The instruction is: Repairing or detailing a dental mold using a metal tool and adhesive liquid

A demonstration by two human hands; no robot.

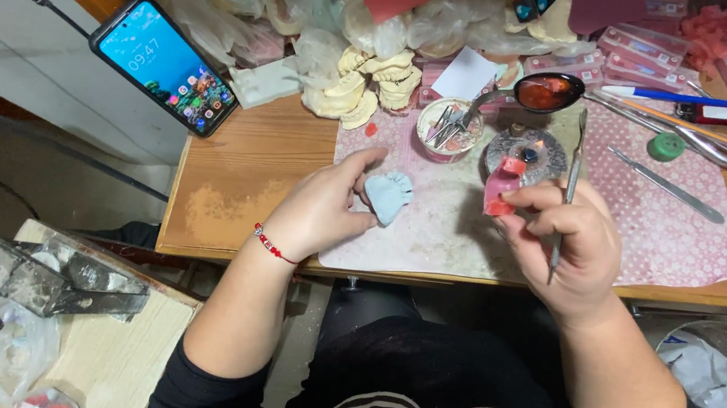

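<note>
One view only, head camera, looking down at a wooden bench:

- Left hand: fingers curled round a pale blue dental cast, pinning it on the spotted pink mat; cast low and steady near the bench's front edge, seemingly to keep it within reach of the other hand.
- Red bead bracelet: on left wrist.
- Right hand: closed on two items at once; pink wax piece pinched at fingertips, slim metal carving tool held upright alongside; wax raised just beside a small burner flame, probably for softening.
- Burner: round, grey, at mat's top edge, directly ahead of right hand.
- Spoon: bowl filled with red melted wax, resting beyond burner.
- Small round pot: holding metal tools, left of burner.
- Cream plaster casts: heaped behind mat, amid clear bags.
- Loose metal instruments: lying on mat's right part, well apart from both hands.
- Blue pen: beyond instruments, beside pink trays.
- Smartphone: screen lit, at bench's far left corner, clear of the working area.
</note>
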